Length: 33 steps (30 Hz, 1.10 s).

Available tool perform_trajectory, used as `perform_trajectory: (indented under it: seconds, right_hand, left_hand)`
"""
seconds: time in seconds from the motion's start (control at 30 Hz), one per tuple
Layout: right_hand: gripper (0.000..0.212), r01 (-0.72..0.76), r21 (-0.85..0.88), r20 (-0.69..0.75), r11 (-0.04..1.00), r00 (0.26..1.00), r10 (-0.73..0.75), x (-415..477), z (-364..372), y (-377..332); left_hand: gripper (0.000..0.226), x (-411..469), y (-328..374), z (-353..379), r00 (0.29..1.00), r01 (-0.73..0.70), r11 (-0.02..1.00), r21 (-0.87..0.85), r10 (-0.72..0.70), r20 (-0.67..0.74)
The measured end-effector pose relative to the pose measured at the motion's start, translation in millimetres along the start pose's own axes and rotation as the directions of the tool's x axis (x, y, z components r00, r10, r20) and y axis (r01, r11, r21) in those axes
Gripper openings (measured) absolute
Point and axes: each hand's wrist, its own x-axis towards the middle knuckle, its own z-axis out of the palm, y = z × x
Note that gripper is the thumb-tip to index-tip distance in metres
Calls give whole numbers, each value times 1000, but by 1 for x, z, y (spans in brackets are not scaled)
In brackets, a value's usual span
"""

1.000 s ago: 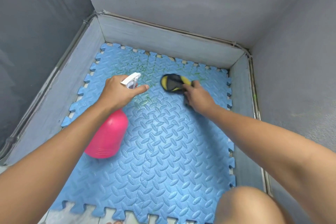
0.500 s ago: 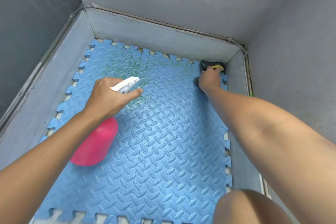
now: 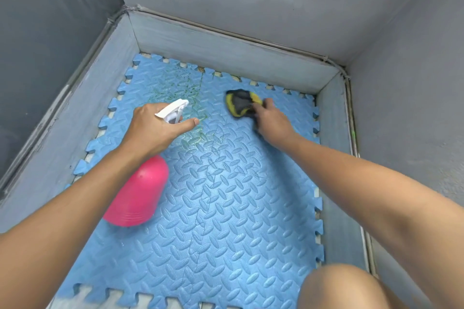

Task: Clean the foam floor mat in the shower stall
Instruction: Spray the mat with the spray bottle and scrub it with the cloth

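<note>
A blue foam mat [image 3: 226, 208] with a raised tread pattern covers the shower stall floor. Green grime [image 3: 180, 88] speckles its far left-centre area, beside a wet patch. My left hand [image 3: 150, 130] grips a pink spray bottle [image 3: 138, 195] by its white trigger head [image 3: 173, 110], nozzle pointing toward the far side. My right hand [image 3: 271, 120] presses a yellow and dark grey cloth [image 3: 242, 103] flat on the mat's far right part.
Low grey curb walls [image 3: 226, 50] enclose the mat on the left, far and right sides, with grey walls above. My bare knee [image 3: 346, 286] is at the lower right. The mat's jigsaw edge [image 3: 155, 301] ends at the near side.
My right hand has pulled the cloth back from the far right corner toward the mat's middle. My left hand with the spray bottle has stayed roughly in place.
</note>
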Motion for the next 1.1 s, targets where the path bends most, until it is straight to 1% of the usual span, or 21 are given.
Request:
perform_trajectory:
  seconds: [0.03, 0.07, 0.1, 0.13, 0.17, 0.2, 0.23, 0.3, 0.37, 0.43, 0.47, 0.5, 0.6, 0.73, 0.87, 0.93, 1.03, 1.1]
  right_hand:
    - [40, -133, -4, -25, 991, 991, 133, -4, -5, 29]
    - [38, -273, 4, -47, 962, 961, 273, -8, -11, 56]
    - [36, -396, 12, -62, 918, 916, 396, -12, -16, 79]
    - [35, -473, 15, -66, 881, 878, 473, -17, -18, 93]
    - [35, -503, 12, -65, 864, 862, 503, -20, -18, 96]
    - [35, -503, 11, -64, 864, 862, 503, -24, -16, 90]
    - [35, -471, 16, -74, 882, 879, 471, -26, -12, 75]
    - [35, -345, 24, -69, 938, 936, 346, -33, -2, 30]
    - [42, -222, 61, -28, 973, 974, 224, -47, 10, -22]
    - [46, -79, 100, 17, 992, 997, 78, -62, 20, -69]
    - [46, -26, 114, 28, 993, 999, 23, -67, 23, -84]
    - [46, -5, 128, 26, 992, 1000, 2, -69, 24, -92]
    - [44, -37, 137, 27, 990, 999, 34, -67, 25, -95]
    - [45, -37, 99, 17, 994, 999, 36, -66, 26, -97]
    - [44, -40, 83, 2, 996, 999, 40, -67, 28, -97]
    - [45, -47, 73, -13, 996, 999, 49, -67, 30, -98]
    - [49, -90, 54, -28, 994, 995, 92, -66, 34, -103]
    - [50, -124, 44, -32, 991, 992, 126, -66, 35, -107]
  left_hand:
    - [56, 0, -1, -1, 1000, 0, 1000, 11, 0, 9]
    - [56, 0, -2, -1, 1000, 3, 1000, 11, -3, 24]
    - [57, -1, -3, -1, 999, 6, 1000, -1, -6, 40]
    - [57, -2, -3, -1, 998, 20, 1000, -11, -20, 56]
    - [58, -3, -1, -3, 997, 39, 999, -12, -38, 67]
    - [59, -5, 0, -4, 995, 62, 998, -2, -61, 77]
    - [59, -8, 0, -7, 993, 85, 996, 8, -85, 79]
    - [61, -14, -5, -11, 984, 152, 988, 38, -155, 87]
    - [61, -23, -12, -14, 970, 217, 974, 65, -223, 99]
    - [58, -30, -20, -17, 961, 259, 964, 68, -264, 85]
    - [59, -32, -24, -20, 958, 272, 960, 70, -277, 76]
    - [59, -34, -28, -23, 957, 277, 958, 71, -282, 69]
    - [61, -37, -36, -30, 957, 282, 958, 59, -285, 48]
    - [60, -44, -39, -33, 966, 256, 966, 36, -255, -31]
    - [69, -41, -40, -42, 972, 234, 970, 64, -235, 5]
    - [71, -38, -37, -46, 973, 232, 970, 75, -231, -22]
    - [62, -32, -33, -48, 964, 248, 966, 73, -238, -122]
    - [57, -26, -32, -48, 969, 227, 966, 123, -211, -131]
